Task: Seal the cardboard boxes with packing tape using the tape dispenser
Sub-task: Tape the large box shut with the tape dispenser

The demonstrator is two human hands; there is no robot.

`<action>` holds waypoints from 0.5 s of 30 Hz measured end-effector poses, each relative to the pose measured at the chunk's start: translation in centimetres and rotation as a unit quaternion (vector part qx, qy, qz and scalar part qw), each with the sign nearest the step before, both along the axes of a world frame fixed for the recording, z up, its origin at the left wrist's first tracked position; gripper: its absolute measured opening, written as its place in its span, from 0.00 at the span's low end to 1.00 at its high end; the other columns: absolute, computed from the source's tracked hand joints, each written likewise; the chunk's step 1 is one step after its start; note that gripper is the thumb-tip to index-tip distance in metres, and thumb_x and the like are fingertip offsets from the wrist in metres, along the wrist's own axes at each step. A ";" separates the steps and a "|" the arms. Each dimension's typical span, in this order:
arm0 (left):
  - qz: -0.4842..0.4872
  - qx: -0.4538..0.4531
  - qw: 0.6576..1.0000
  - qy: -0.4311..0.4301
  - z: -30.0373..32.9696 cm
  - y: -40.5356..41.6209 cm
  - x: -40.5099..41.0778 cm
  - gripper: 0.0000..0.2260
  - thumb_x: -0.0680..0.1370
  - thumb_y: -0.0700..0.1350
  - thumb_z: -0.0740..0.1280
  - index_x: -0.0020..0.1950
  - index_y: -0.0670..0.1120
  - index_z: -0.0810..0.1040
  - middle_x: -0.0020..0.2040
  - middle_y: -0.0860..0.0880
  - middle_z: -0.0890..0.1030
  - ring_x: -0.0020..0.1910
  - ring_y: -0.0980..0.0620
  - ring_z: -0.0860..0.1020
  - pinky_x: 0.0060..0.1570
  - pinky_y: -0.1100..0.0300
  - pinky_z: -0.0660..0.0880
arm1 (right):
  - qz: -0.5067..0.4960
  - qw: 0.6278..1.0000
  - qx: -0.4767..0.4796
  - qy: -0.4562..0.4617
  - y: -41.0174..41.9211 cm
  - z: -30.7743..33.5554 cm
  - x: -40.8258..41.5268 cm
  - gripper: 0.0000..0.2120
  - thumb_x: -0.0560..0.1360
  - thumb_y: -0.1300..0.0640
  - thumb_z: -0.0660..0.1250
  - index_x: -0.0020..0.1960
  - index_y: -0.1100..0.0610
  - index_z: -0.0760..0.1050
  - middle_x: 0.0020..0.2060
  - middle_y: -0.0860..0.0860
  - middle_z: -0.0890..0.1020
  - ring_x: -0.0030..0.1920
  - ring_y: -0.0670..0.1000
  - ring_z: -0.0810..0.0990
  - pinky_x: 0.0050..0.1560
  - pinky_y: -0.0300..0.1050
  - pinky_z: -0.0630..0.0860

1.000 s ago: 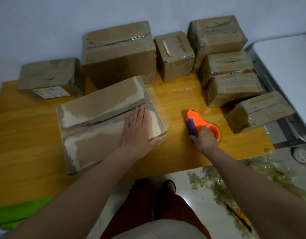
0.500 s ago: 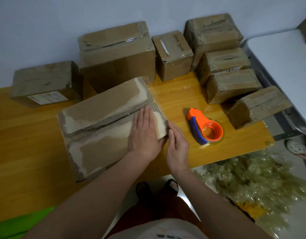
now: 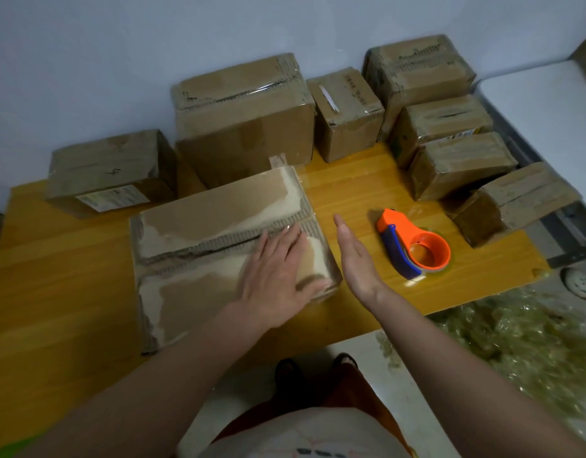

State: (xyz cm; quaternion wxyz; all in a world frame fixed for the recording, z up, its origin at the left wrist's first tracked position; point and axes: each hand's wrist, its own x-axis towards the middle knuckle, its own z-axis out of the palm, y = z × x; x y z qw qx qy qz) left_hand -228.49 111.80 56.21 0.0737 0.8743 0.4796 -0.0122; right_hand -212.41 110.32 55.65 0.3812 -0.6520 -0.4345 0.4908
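– Where are the hands?
– Left hand (image 3: 278,276) lies flat on the cardboard box (image 3: 225,256) near the tabletop's (image 3: 53,292) front edge. Right hand (image 3: 354,259) hovers open beside it, empty.
– The tape dispenser (image 3: 414,246)?
– Lying toward the right edge.

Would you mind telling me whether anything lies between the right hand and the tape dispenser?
Nothing visible does. The right hand, open and edge-on, is beside the box; only bare table separates it from the tape dispenser.

yellow wooden table (image 3: 367,180); crumpled tape heap (image 3: 516,342) on floor
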 end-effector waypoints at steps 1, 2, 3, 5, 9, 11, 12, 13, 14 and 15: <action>-0.005 0.002 1.000 -0.007 0.3 0.5 -0.6 0.37 0.75 0.71 0.40 0.78 0.51 0.53 0.79 0.48 0.51 0.77 0.50 0.48 0.75 0.49 0.37 | 0.020 0.999 0.031 -0.004 0.4 0.4 -0.4 0.25 0.82 0.44 0.45 0.77 0.51 0.56 0.75 0.45 0.59 0.72 0.37 0.55 0.69 0.31 0.50; -0.002 0.004 1.000 -0.009 0.5 0.9 -1.0 0.33 0.77 0.69 0.41 0.77 0.55 0.57 0.79 0.47 0.51 0.77 0.48 0.47 0.75 0.47 0.37 | 0.045 0.998 0.051 -0.002 0.8 0.6 -0.9 0.25 0.83 0.45 0.45 0.77 0.51 0.54 0.76 0.45 0.58 0.73 0.37 0.54 0.71 0.34 0.50; 0.009 0.001 1.000 -0.008 0.5 1.2 -1.3 0.30 0.77 0.68 0.43 0.76 0.58 0.58 0.79 0.46 0.48 0.77 0.46 0.44 0.74 0.44 0.37 | 0.067 0.996 0.057 0.000 1.0 0.5 -1.4 0.24 0.83 0.46 0.46 0.77 0.51 0.53 0.76 0.45 0.56 0.74 0.39 0.53 0.74 0.39 0.49; 0.031 -0.022 0.999 -0.003 0.2 1.5 -1.5 0.28 0.76 0.69 0.44 0.75 0.63 0.55 0.79 0.44 0.40 0.77 0.44 0.35 0.74 0.41 0.37 | 0.083 0.995 0.052 -0.004 1.3 0.3 -1.9 0.24 0.83 0.47 0.47 0.77 0.51 0.50 0.77 0.45 0.54 0.75 0.42 0.51 0.77 0.47 0.50; 0.032 -0.041 0.999 0.001 -0.5 1.7 -1.4 0.30 0.74 0.71 0.40 0.75 0.64 0.51 0.78 0.45 0.36 0.75 0.44 0.31 0.73 0.41 0.35 | 0.081 0.996 0.016 0.019 2.2 0.1 -1.7 0.25 0.83 0.49 0.50 0.78 0.52 0.48 0.77 0.47 0.54 0.76 0.45 0.52 0.77 0.49 0.51; 0.036 -0.045 0.998 -0.002 -0.5 1.7 -1.5 0.31 0.74 0.72 0.40 0.75 0.64 0.51 0.78 0.45 0.36 0.75 0.44 0.31 0.73 0.42 0.34 | 0.075 0.996 -0.018 0.047 2.6 0.4 -1.4 0.24 0.83 0.49 0.50 0.77 0.51 0.52 0.75 0.49 0.60 0.74 0.46 0.58 0.75 0.47 0.55; 0.035 -0.048 0.998 -0.003 -0.5 1.6 -1.6 0.31 0.74 0.72 0.40 0.75 0.64 0.51 0.78 0.45 0.37 0.75 0.45 0.31 0.73 0.42 0.34 | 0.082 0.995 -0.023 0.052 2.7 0.5 -1.2 0.23 0.83 0.49 0.50 0.77 0.51 0.56 0.74 0.49 0.64 0.73 0.47 0.62 0.74 0.46 0.58; 0.031 -0.050 0.998 -0.005 -0.6 1.5 -1.8 0.31 0.74 0.72 0.40 0.75 0.64 0.52 0.78 0.45 0.37 0.75 0.45 0.31 0.73 0.42 0.34 | 0.091 0.994 -0.023 0.049 2.9 0.7 -1.1 0.22 0.83 0.49 0.49 0.75 0.52 0.60 0.72 0.50 0.67 0.72 0.48 0.65 0.72 0.45 0.60; 0.023 -0.052 0.998 -0.009 -0.6 1.3 -2.0 0.31 0.74 0.72 0.41 0.75 0.64 0.51 0.78 0.45 0.37 0.75 0.45 0.32 0.73 0.42 0.34 | 0.092 0.995 -0.021 0.037 3.2 0.9 -0.9 0.22 0.83 0.48 0.48 0.75 0.52 0.61 0.72 0.50 0.67 0.72 0.49 0.65 0.71 0.42 0.59; 0.010 -0.052 0.999 -0.014 -0.7 1.1 -2.2 0.30 0.75 0.72 0.41 0.75 0.64 0.51 0.79 0.45 0.37 0.76 0.45 0.32 0.73 0.42 0.34 | 0.077 0.997 -0.017 0.015 3.6 1.1 -0.9 0.22 0.83 0.47 0.48 0.75 0.52 0.60 0.73 0.49 0.65 0.73 0.49 0.62 0.70 0.38 0.55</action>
